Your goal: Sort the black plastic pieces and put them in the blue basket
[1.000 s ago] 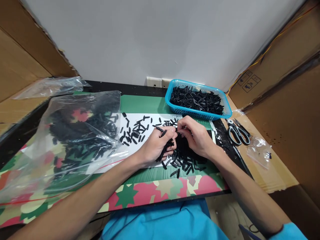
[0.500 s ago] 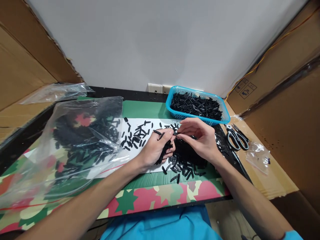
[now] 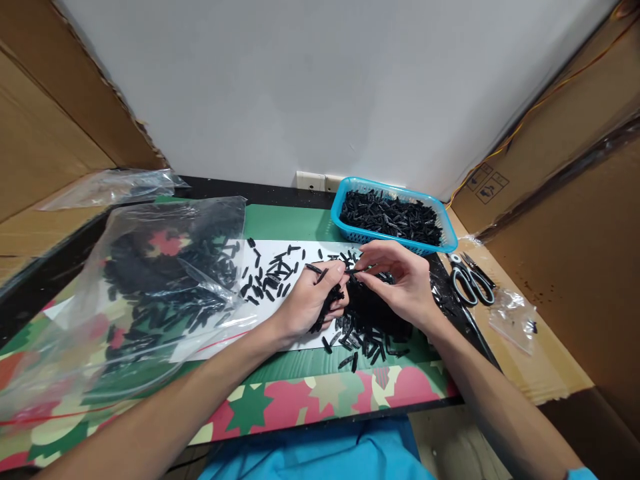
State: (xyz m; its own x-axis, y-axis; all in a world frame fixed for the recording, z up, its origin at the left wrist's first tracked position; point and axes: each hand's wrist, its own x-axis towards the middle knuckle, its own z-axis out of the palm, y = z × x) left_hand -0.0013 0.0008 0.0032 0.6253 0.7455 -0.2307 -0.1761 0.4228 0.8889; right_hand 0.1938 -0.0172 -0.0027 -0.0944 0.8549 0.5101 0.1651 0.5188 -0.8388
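Several small black strips are bunched in my left hand, its fingers curled round them and its thumb on top. A thin black strip bridges the gap between the fingertips of both hands. My right hand pinches that strip between thumb and forefinger. Beneath the hands lies a heap of loose black pieces, partly hidden by my right hand. More black pieces are scattered over a white sheet left of the hands. What exactly the strips are, I cannot tell.
A blue plastic basket full of black strips stands behind my right hand. A clear zip bag with black pieces covers the left side. Scissors and a small clear bag lie on cardboard at right. An outlet is on the wall.
The fingertips of my two hands are slightly further apart, with the thin strip showing between them. The whole view has shifted a little; the surrounding things stay in place.
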